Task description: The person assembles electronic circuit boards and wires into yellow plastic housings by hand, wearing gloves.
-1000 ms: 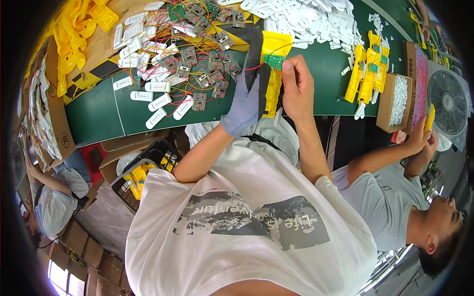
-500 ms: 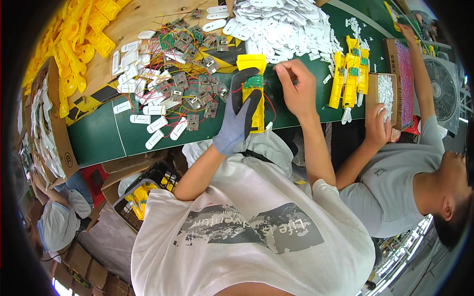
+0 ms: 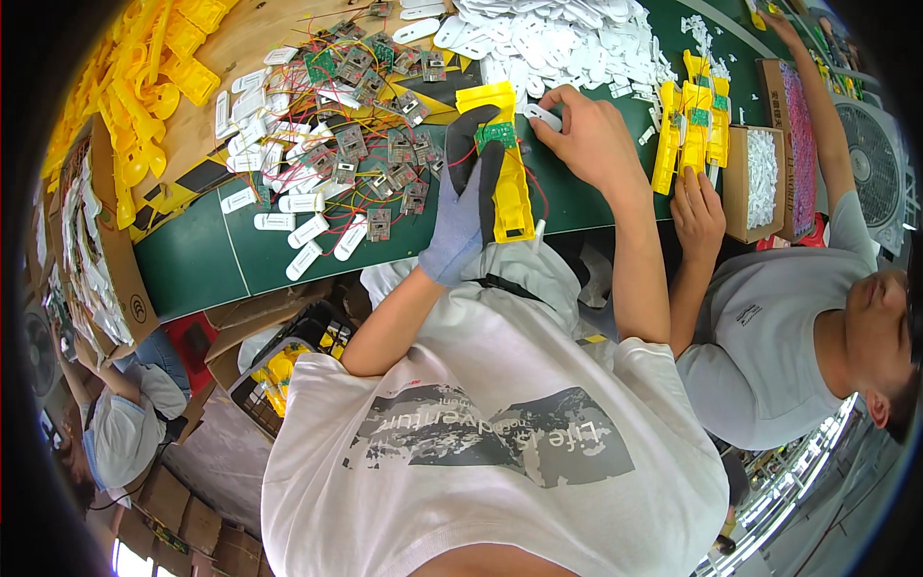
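Observation:
My left hand point(image 3: 461, 197), in a grey-blue glove with dark fingertips, is closed around a long yellow plastic housing point(image 3: 512, 197). A green circuit board point(image 3: 495, 135) sits in the housing near its upper part, and a red wire loops out on its right side. My bare right hand point(image 3: 596, 139) pinches a white oval plastic piece point(image 3: 544, 117) just right of the housing. Beyond it lies a large heap of similar white pieces point(image 3: 567, 48). To the left is a tangle of grey modules with red wires point(image 3: 351, 144) among white oblong pieces point(image 3: 308, 231).
Yellow plastic parts point(image 3: 144, 106) pile up at the far left. Right of me, a co-worker's hand point(image 3: 697, 212) touches yellow housings with boards point(image 3: 694, 120). A cardboard box of small white parts point(image 3: 760, 178) stands beside them. A black crate point(image 3: 255, 394) sits below the green table's edge point(image 3: 183, 288).
My right hand, empty before, has moved toward the white heap and now pinches a white piece. The housing in my left hand has tilted slightly. The co-worker's hand has moved to the yellow housings.

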